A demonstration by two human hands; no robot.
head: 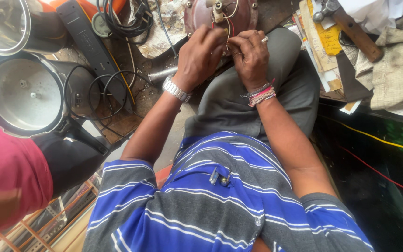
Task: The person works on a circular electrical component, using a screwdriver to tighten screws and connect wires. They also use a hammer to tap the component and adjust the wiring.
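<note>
My left hand [198, 56], with a metal watch on its wrist, and my right hand [249, 57], with thread bands on its wrist, meet over my raised knee. Both pinch thin red and white wires [230, 29] that run up to a round dark-red appliance base [200, 14] with a small white terminal on it. The fingertips hide where the wires end. My right hand seems to hold a small light part between its fingers.
An open cooker with a steel inner pot [24, 95] stands at left, black cords [100, 91] coiled beside it. A hammer [350, 28], papers and cloth lie at right. Another person's pink sleeve [5, 172] is at lower left. Yellow and red wires [374, 140] cross the dark floor.
</note>
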